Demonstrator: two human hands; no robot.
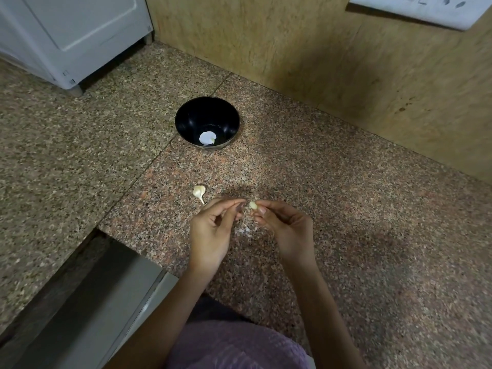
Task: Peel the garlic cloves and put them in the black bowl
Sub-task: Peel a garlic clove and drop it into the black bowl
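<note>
While the right hand [287,230] pinches a small pale garlic clove [253,205] between thumb and fingertips, it holds the clove up off the speckled pink-brown granite surface [359,209] with the free end turned toward the other hand, which looks like the way to present the skin for picking. The left hand [211,230] meets it from the opposite side, forefinger and thumb brought close together just beside the clove's tip. Whether they grip a shred of skin or only touch the clove I cannot tell; the other fingers are loosely curled.

Directly beneath the two hands lie thin whitish scraps of garlic skin [243,230], so working low over that one spot seems meant to keep the waste in a single heap. The clove in hand looks smooth and mostly bare, so I judge the peeling of it nearly done.

A second clove, cream-coloured with a dry papery tail [199,192], rests on the surface just left of the left hand, within easy reach and apparently unpeeled.

Farther out, well apart from the hands, stands the round glossy black bowl [191,118], its mouth open and unobstructed for dropping cloves in. A pale round patch [207,138] shows at its bottom; it may be a peeled clove or glare, and I cannot say which.
</note>
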